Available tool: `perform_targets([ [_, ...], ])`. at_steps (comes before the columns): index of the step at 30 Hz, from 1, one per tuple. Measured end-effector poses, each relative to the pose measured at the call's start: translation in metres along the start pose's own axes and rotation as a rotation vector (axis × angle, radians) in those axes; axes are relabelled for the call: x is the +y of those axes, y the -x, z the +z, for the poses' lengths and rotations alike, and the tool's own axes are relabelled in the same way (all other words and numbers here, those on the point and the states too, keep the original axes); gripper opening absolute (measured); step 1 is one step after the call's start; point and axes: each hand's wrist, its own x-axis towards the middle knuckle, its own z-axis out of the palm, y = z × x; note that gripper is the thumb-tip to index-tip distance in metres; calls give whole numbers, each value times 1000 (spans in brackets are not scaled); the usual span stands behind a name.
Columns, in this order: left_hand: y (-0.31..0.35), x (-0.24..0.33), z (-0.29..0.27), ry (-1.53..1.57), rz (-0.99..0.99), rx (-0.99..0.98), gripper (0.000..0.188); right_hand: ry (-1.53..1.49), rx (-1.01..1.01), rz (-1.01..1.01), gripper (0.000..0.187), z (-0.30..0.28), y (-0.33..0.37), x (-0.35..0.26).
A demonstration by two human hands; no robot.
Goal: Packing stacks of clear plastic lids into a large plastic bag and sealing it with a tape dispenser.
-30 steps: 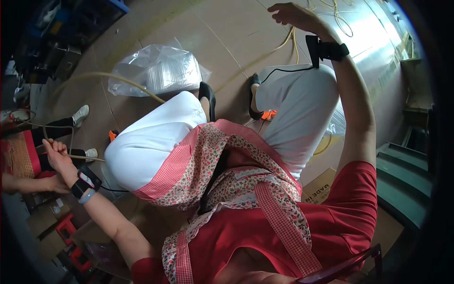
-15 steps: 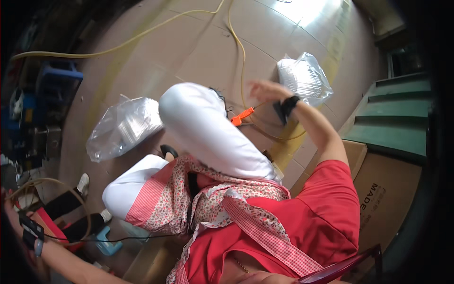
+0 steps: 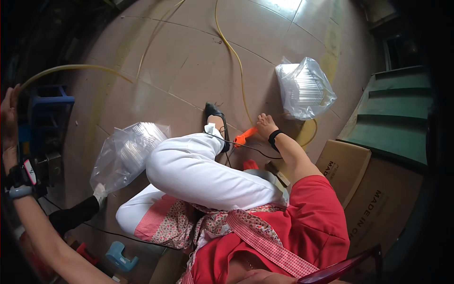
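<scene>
My left hand (image 3: 8,118) is raised at the far left edge, partly cut off, with its fingers around the end part of a yellow hose (image 3: 75,67). From there the hose arches over the floor. My right hand (image 3: 266,124) reaches down to the floor, its fingers curled on the rear end of an orange air gun (image 3: 243,137). A second stretch of yellow hose (image 3: 239,61) runs up to that end. Just left of the gun is my black shoe (image 3: 215,111).
Clear bags of stacked shiny sheets lie at right (image 3: 306,92) and left (image 3: 135,146). Cardboard boxes (image 3: 345,170) and a green ridged structure (image 3: 392,113) stand at right. A blue stool (image 3: 52,102), a turquoise tape dispenser (image 3: 120,257) and another person's leg (image 3: 78,215) are at left.
My left hand has risen along the left edge, and the looped hose near it is gone. My right hand has come down onto the orange air gun. My raised knee has lowered slightly.
</scene>
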Motion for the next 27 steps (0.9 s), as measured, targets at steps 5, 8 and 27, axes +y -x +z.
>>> perform_targets([
  [5, 18, 24, 27, 102, 143, -115, 33, -142, 82, -30, 24, -16, 14, 3],
  [8, 41, 15, 40, 100, 99, -97, 36, -195, -28, -76, 20, -34, -1, 0],
  [27, 66, 42, 47, 128, 219, 265, 22, -434, 724, -361, 47, -454, -250, 100],
])
